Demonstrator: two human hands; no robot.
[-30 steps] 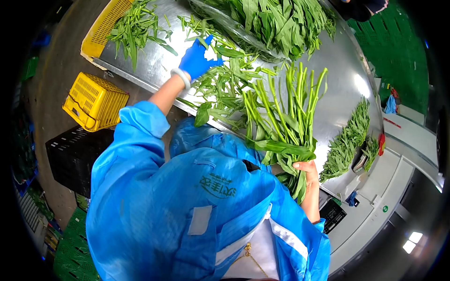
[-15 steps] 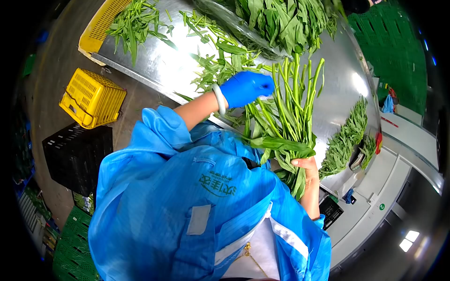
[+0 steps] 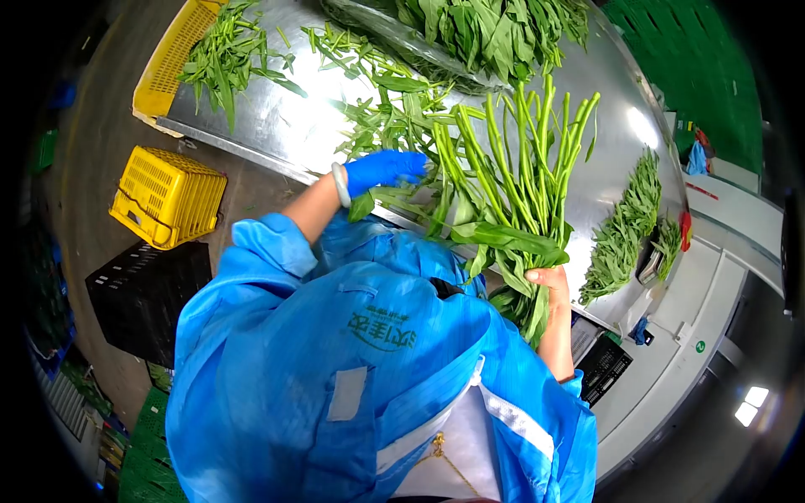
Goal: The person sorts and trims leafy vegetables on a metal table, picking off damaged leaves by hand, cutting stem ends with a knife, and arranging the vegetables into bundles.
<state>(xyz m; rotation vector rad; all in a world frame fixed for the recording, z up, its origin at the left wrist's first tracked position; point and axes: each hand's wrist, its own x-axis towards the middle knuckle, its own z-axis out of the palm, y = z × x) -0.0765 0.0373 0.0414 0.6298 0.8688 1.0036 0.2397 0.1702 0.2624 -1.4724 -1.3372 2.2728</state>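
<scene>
My left hand, in a blue glove with a pale bangle at the wrist, is beside the loose green stems and leaves on the metal table. Its fingers point right and look loosely stretched, with nothing visible in them. A bunch of leafy greens stands in my bare right hand, stems up and leaves down. The thumb lies across the leaves, while the other fingers are hidden behind the bunch.
A large heap of greens lies with clear plastic at the back. Other greens sit at the left, and a row at the right. Yellow and black crates stand on the floor at the left.
My left hand came from the loose greens to the bunch's stems, then moved back left, its fingers now straighter. My right hand keeps hold of the bunch, whose stems now look more spread.
</scene>
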